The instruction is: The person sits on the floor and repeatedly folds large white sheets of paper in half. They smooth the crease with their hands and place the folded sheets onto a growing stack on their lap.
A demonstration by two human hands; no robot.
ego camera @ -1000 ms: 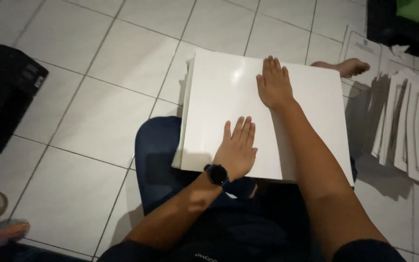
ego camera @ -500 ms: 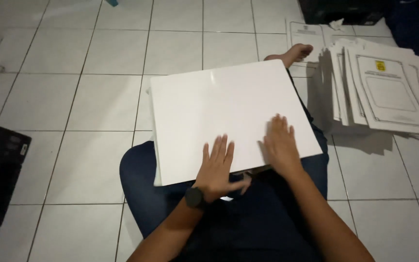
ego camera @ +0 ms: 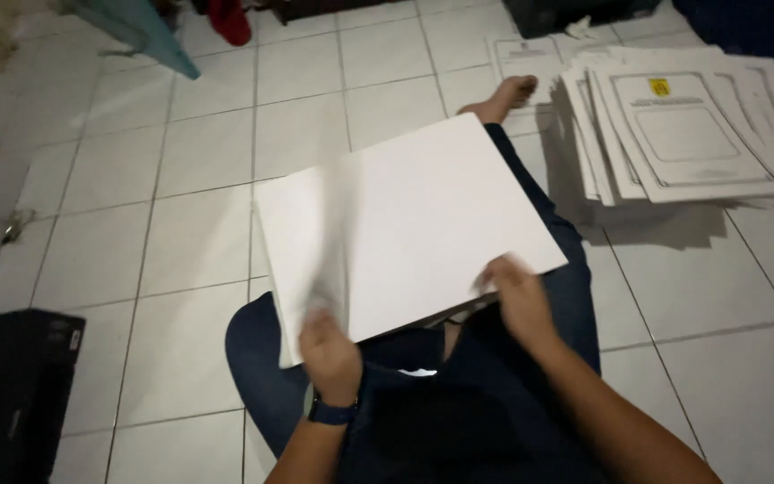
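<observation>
L hand & R hand gripped near edge of white sheet stack on lap; fingers blurred, prob. clenched on it. Printed pile sat beside.

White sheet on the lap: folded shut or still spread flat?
Partly folded. The white sheet shows a crease near its left side, and the left hand lifts that blurred flap; the right hand grips the near edge.

White square tiles with grey grout cover the floor. At 1 o'clock a fanned stack of printed sheets lies on it. A black box sits at 8 o'clock, a teal furniture leg at 11. Light is dim, bluish.
</observation>
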